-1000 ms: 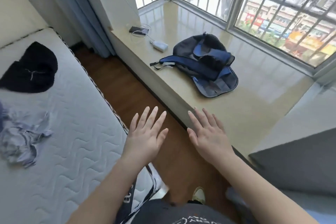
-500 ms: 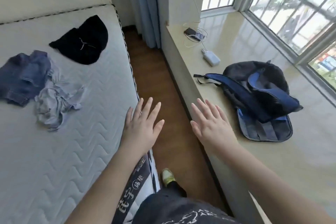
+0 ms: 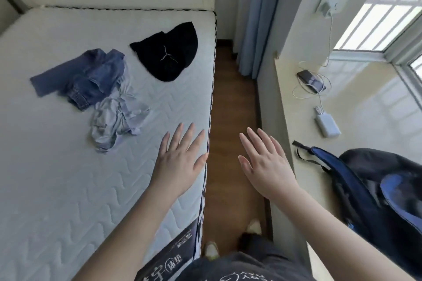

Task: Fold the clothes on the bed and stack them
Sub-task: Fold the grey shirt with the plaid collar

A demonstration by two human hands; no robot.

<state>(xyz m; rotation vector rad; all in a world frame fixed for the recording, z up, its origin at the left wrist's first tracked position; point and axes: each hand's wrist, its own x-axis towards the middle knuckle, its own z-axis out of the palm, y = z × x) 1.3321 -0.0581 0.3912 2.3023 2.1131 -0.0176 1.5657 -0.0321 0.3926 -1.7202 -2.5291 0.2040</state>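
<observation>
Three garments lie unfolded on the bed (image 3: 57, 178), all on the far half of its white quilted mattress. The black garment (image 3: 169, 52) sits nearest the bed's right edge, spread in a rounded shape with a small pale drawstring or mark at its centre. To its left, apart from it, the blue denim garment (image 3: 89, 80) lies crumpled, one flat strip of it reaching out to the left. The pale grey-blue garment (image 3: 116, 121) is bunched against the near side of the denim, touching or overlapping it, and is the closest of the three to you. None is folded, and none is stacked.

Your left hand (image 3: 180, 162) is held palm down over the near right edge of the mattress, fingers straight and slightly spread, gripping nothing; whether it touches the surface cannot be told. It is near the pale garment but clear of it. Your right hand (image 3: 265, 162) is likewise flat and spread, holding nothing, above the strip of wooden floor (image 3: 233, 102) between bed and window ledge (image 3: 356, 102).

On the ledge lie a phone (image 3: 311, 80) with a white cable (image 3: 328, 36) running up to a wall socket, a white power bank (image 3: 327, 124), and a dark blue backpack (image 3: 376, 189) at the near right. A blue curtain (image 3: 258, 18) hangs at the far end of the floor strip.
</observation>
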